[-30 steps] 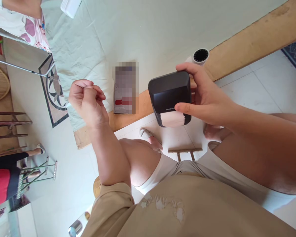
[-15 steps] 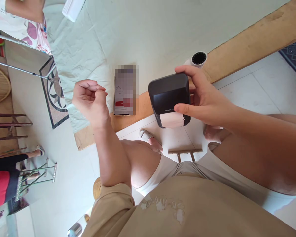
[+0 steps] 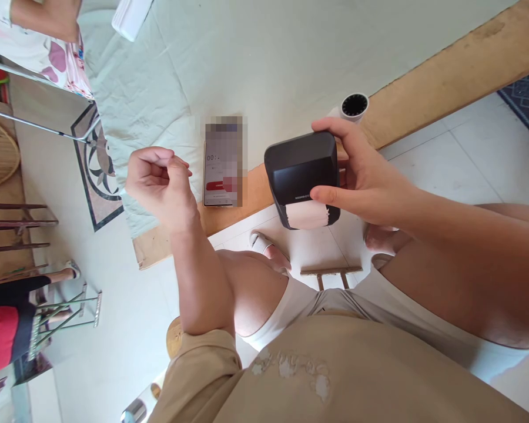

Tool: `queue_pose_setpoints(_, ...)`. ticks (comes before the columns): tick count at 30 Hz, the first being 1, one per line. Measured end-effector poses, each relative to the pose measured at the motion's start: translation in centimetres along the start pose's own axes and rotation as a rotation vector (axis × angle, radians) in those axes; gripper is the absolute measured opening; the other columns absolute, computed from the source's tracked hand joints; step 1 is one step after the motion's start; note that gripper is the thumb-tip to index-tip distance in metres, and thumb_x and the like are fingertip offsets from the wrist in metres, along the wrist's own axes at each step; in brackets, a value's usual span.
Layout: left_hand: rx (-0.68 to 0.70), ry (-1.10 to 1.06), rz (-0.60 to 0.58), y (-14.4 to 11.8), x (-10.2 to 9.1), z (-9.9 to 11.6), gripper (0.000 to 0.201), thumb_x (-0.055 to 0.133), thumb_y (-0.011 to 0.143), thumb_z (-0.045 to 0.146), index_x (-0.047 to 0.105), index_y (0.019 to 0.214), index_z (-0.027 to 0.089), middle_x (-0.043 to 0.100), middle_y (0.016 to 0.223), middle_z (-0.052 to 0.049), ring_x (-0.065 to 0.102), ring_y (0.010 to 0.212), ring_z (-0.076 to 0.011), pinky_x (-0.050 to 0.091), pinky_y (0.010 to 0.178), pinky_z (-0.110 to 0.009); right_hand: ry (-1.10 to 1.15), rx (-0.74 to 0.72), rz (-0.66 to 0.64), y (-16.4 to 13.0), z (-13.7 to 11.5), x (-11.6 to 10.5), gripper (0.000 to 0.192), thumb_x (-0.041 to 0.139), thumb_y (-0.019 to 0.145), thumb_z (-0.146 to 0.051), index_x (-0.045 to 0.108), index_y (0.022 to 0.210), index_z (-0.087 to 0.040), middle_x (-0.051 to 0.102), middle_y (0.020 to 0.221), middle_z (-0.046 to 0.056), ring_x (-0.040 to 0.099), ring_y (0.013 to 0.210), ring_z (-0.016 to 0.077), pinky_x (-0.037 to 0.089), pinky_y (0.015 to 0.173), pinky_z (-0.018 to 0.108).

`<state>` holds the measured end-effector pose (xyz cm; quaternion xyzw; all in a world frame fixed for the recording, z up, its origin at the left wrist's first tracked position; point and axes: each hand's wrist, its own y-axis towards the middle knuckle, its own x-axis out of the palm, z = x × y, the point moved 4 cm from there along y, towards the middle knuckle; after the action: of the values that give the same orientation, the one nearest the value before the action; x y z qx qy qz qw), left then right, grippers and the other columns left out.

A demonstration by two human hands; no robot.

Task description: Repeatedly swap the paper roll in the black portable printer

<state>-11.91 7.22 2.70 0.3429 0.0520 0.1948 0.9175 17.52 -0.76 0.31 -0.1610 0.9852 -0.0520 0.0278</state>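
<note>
My right hand grips a small black label printer from its right side, thumb along the front and fingers over the top. A strip of white paper sticks out of the printer's lower end. The printer is held in the air just off the table's wooden edge. My left hand is raised to the left of it with the fingers curled in; nothing shows in it. A phone with a lit screen lies on the table between the two hands.
A pale green cloth covers the table. A white cylinder with a black dial face stands behind the printer. Another person's arm and flowered sleeve sit at the far left corner near a white object. Metal stools stand on the tiled floor.
My left hand has shifted slightly right and down, its fingers loosening a little. The printer and my right hand have barely moved.
</note>
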Motion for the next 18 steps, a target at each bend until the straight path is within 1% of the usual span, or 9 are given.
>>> queue_pose_setpoints(4, 0.072, -0.03, -0.008, -0.2, 0.2, 0.0, 0.04, 0.042, 0.069, -0.017, 0.065, 0.078, 0.015, 0.057, 0.059, 0.007, 0.057, 0.048, -0.0091, 0.039, 0.048, -0.024, 0.001, 0.015, 0.006, -0.2, -0.3, 0.0, 0.076, 0.074, 0.088, -0.035, 0.037, 0.154, -0.04, 0.071, 0.113, 0.002, 0.075, 0.098, 0.02, 0.068, 0.07, 0.03)
queue_pose_setpoints(8, 0.102, -0.127, 0.011, -2.2, 2.1, 2.5, 0.034, 0.052, 0.064, -0.008, 0.068, 0.079, 0.018, 0.058, 0.06, 0.007, 0.058, 0.052, -0.0089, 0.04, 0.052, -0.025, -0.002, 0.013, 0.012, 0.0, -0.2, 0.1, 0.075, 0.073, 0.089, -0.035, 0.037, 0.154, -0.039, 0.071, 0.114, 0.003, 0.075, 0.097, 0.0196, 0.067, 0.07, 0.029)
queue_pose_setpoints(10, 0.027, -0.156, -0.021, -4.1, 3.9, 4.3, 0.036, 0.054, 0.068, -0.006, 0.069, 0.084, 0.023, 0.063, 0.068, 0.005, 0.059, 0.06, -0.0108, 0.043, 0.057, -0.027, 0.005, 0.005, 0.014, 0.2, -0.1, 0.1, 0.075, 0.072, 0.088, -0.033, 0.036, 0.154, -0.038, 0.071, 0.112, 0.002, 0.074, 0.094, 0.0183, 0.066, 0.069, 0.028)
queue_pose_setpoints(11, -0.02, -0.154, -0.039, -5.1, 4.8, 5.1, 0.037, 0.052, 0.077, -0.004, 0.07, 0.09, 0.026, 0.064, 0.072, 0.004, 0.06, 0.064, -0.0131, 0.045, 0.06, -0.028, 0.012, -0.004, 0.018, 0.3, -0.2, 0.1, 0.075, 0.072, 0.088, -0.032, 0.036, 0.153, -0.038, 0.071, 0.11, 0.001, 0.074, 0.092, 0.0178, 0.066, 0.069, 0.028)
queue_pose_setpoints(12, -0.129, -0.163, -0.068, -6.1, 5.8, 5.6, 0.036, 0.051, 0.084, 0.0, 0.07, 0.091, 0.029, 0.065, 0.078, 0.002, 0.06, 0.07, -0.0145, 0.048, 0.067, -0.03, 0.022, -0.014, 0.025, 0.4, -0.2, 0.1, 0.076, 0.072, 0.087, -0.031, 0.035, 0.153, -0.038, 0.071, 0.11, 0.001, 0.074, 0.092, 0.0176, 0.066, 0.069, 0.029)
queue_pose_setpoints(13, -0.197, -0.189, -0.127, -6.9, 6.7, 6.2, 0.031, 0.056, 0.087, 0.003, 0.07, 0.088, 0.03, 0.063, 0.082, 0.001, 0.061, 0.077, -0.0154, 0.051, 0.074, -0.032, 0.034, -0.027, 0.035, 0.4, -0.4, 0.1, 0.076, 0.073, 0.086, -0.031, 0.035, 0.152, -0.038, 0.071, 0.111, 0.001, 0.074, 0.092, 0.0178, 0.067, 0.07, 0.029)
queue_pose_setpoints(14, -0.209, -0.2, -0.142, -7.6, 7.4, 6.9, 0.028, 0.058, 0.088, 0.006, 0.07, 0.088, 0.031, 0.061, 0.084, 0.001, 0.061, 0.082, -0.0158, 0.052, 0.079, -0.032, 0.048, -0.033, 0.051, 0.4, -0.7, 0.0, 0.076, 0.073, 0.085, -0.03, 0.035, 0.15, -0.037, 0.07, 0.113, 0.002, 0.073, 0.095, 0.0181, 0.067, 0.073, 0.03)
queue_pose_setpoints(16, -0.296, -0.232, -0.161, -8.5, 8.6, 7.6, 0.015, 0.064, 0.094, 0.018, 0.07, 0.092, 0.031, 0.059, 0.092, -0.001, 0.062, 0.094, -0.0171, 0.054, 0.093, -0.034, 0.082, -0.051, 0.1, 0.2, -1.4, -0.3, 0.073, 0.073, 0.085, -0.03, 0.036, 0.148, -0.036, 0.067, 0.119, 0.002, 0.071, 0.099, 0.0177, 0.067, 0.077, 0.03)
queue_pose_setpoints(18, -0.481, -0.317, -0.18, -8.9, 9.6, 7.7, 0.005, 0.068, 0.098, 0.032, 0.07, 0.102, 0.03, 0.063, 0.104, -0.003, 0.065, 0.11, -0.0199, 0.053, 0.107, -0.036, 0.124, -0.087, 0.148, -0.1, -2.2, -0.6, 0.071, 0.073, 0.086, -0.031, 0.035, 0.146, -0.036, 0.065, 0.123, 0.002, 0.069, 0.1, 0.0159, 0.065, 0.078, 0.028)
